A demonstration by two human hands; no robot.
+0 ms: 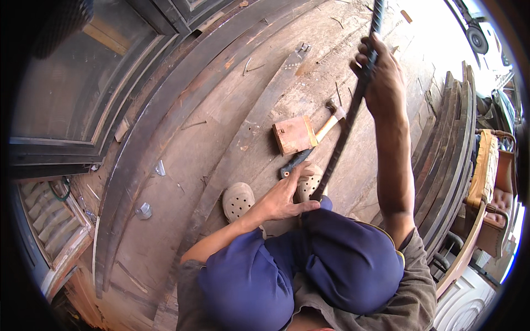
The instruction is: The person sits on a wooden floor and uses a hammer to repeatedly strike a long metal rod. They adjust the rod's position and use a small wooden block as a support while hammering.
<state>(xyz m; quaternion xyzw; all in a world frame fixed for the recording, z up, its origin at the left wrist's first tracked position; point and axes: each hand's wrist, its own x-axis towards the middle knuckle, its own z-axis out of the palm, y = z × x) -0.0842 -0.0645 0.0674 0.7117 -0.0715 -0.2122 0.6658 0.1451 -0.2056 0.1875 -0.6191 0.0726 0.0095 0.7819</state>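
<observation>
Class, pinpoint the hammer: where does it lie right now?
In the head view, the hammer lies above and right of centre, beside the reddish wooden block and left of the dark bar in the right hand.

Your right forearm [395, 165] stretches well forward, the right hand [382, 80] at its end with fingers curled into a grip; your left forearm [226, 241] angles inward, the left hand [282, 199] closer in (thumb spread apart), its fingers extended and unclenched.
</observation>
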